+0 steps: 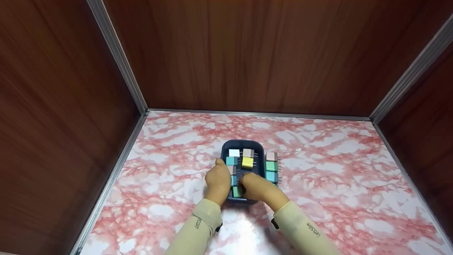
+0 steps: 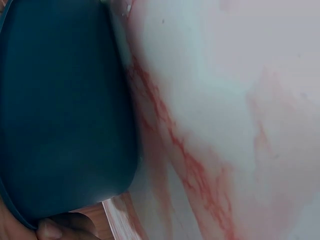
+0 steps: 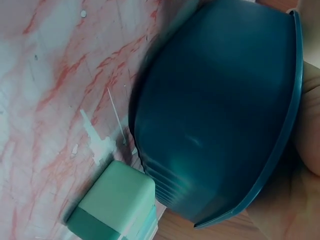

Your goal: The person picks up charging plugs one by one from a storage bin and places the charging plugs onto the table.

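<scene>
A dark blue tray [image 1: 240, 143] stands on the marbled tabletop. Inside it, several plug adapters with metal prongs sit in two columns, among them a white one [image 1: 234, 153], a yellow one [image 1: 247, 163] and a green one [image 1: 237, 192]. My left hand [image 1: 218, 180] grips the tray's left side, with a fingertip [image 2: 50, 229] curled at the rim in the left wrist view. My right hand [image 1: 256, 186] reaches over the near right rim, fingers bent down inside the tray. Its fingertips are hidden, and I cannot tell whether they hold an adapter.
Just right of the tray stands a column of adapters: a pinkish one [image 1: 271, 156], a green one [image 1: 271, 166] and a blue one [image 1: 271, 177], prongs pointing right. Brown wood-grain panels [image 1: 247, 56] in metal frames enclose the tabletop [image 1: 329, 170] at the back and sides.
</scene>
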Demonstrator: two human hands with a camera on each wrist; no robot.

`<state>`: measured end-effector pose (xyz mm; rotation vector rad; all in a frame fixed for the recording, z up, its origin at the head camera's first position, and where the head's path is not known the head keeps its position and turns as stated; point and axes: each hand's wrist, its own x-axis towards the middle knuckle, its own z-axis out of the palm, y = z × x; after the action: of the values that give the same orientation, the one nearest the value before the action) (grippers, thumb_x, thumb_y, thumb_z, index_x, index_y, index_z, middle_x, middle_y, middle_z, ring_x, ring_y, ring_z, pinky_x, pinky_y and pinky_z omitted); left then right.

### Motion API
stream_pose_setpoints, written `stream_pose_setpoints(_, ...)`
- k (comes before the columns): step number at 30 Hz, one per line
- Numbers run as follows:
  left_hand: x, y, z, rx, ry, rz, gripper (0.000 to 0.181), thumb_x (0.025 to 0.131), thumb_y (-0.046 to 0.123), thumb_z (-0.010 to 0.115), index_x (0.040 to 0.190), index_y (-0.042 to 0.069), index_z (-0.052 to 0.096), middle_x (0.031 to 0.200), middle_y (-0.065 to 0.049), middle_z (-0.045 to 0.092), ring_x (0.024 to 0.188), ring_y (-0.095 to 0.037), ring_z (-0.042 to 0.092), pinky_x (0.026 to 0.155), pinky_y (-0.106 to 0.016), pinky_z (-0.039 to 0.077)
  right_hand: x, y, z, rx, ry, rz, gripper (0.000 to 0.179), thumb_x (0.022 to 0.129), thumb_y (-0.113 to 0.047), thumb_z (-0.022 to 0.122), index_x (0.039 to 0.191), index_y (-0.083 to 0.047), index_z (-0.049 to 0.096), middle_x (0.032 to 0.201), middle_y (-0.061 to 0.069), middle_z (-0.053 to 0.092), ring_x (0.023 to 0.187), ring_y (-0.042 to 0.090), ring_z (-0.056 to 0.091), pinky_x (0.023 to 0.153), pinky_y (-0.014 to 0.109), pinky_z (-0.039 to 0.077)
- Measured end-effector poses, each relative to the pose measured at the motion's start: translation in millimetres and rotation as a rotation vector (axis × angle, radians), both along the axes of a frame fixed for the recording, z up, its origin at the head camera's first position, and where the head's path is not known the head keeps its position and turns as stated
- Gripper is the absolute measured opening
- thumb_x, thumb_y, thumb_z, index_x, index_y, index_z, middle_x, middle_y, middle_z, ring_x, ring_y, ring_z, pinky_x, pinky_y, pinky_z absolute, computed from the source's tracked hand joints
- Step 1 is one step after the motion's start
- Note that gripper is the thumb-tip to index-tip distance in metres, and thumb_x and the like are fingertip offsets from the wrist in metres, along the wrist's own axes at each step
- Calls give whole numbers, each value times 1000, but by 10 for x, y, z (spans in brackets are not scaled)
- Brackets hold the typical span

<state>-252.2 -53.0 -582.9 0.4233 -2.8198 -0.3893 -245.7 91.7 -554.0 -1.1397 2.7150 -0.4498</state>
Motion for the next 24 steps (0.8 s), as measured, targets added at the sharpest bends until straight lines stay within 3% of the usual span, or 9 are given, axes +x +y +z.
stream_pose_setpoints(12, 4, 23, -11, -16, 35, 5, 6, 98, 10, 51, 101, 6, 54, 68, -10, 71, 60, -26, 70, 50, -42, 54, 15, 36, 32, 7, 19, -16, 14, 79, 1, 76, 72, -5, 66, 64, -7, 47, 58, 11, 43, 58, 32, 39)
stream_pose_setpoints(19, -13, 8, -4, 16, -27, 2, 8, 99, 10, 48, 104, 6, 53, 72, -11, 73, 63, -26, 71, 53, -42, 55, 21, 93, 73, 27, 28, -9, 20, 77, 4, 74, 67, -7, 61, 63, -8, 43, 58, 10, 38, 56, 30, 35)
stream_pose_setpoints(24, -17, -17, -3, 23, -39, -3, 8, 100, 11, 48, 105, 6, 53, 72, -10, 73, 62, -25, 70, 52, -41, 54, 34, 138, 112, 41, 69, -34, 19, 75, -1, 74, 67, -11, 60, 69, -6, 47, 60, 11, 41, 57, 31, 38)
